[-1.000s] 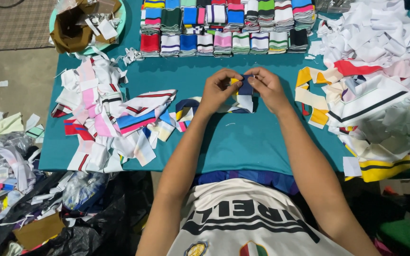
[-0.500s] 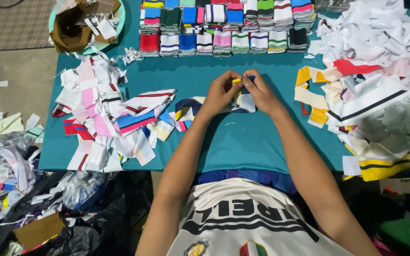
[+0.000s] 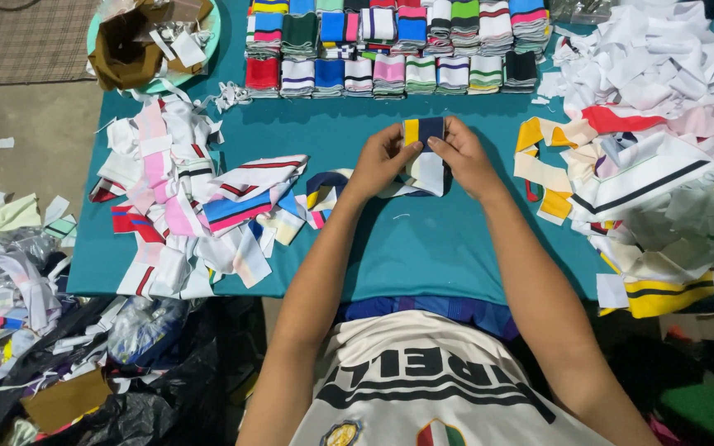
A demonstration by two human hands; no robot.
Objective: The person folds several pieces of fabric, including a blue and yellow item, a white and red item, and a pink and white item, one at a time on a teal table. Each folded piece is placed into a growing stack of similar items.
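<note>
Both of my hands hold up one small knitted fabric strip (image 3: pixel 423 132), dark blue with a yellow band at its left end. My left hand (image 3: pixel 380 161) pinches the yellow end, and my right hand (image 3: pixel 464 157) grips the blue end. The strip's white lower part hangs behind my fingers. Just below my hands a few loose striped strips (image 3: pixel 328 188) lie on the teal tabletop (image 3: pixel 423 239).
Neat rows of folded striped strips (image 3: pixel 390 45) fill the table's far edge. Loose strip heaps lie at left (image 3: pixel 183 206) and right (image 3: pixel 654 140). A green tray of scraps (image 3: pixel 154 37) sits at the far left corner. Bags of offcuts (image 3: pixel 51 347) cover the floor.
My hands have lifted the blue and yellow strip slightly and spread it flat between them, showing its face more squarely.
</note>
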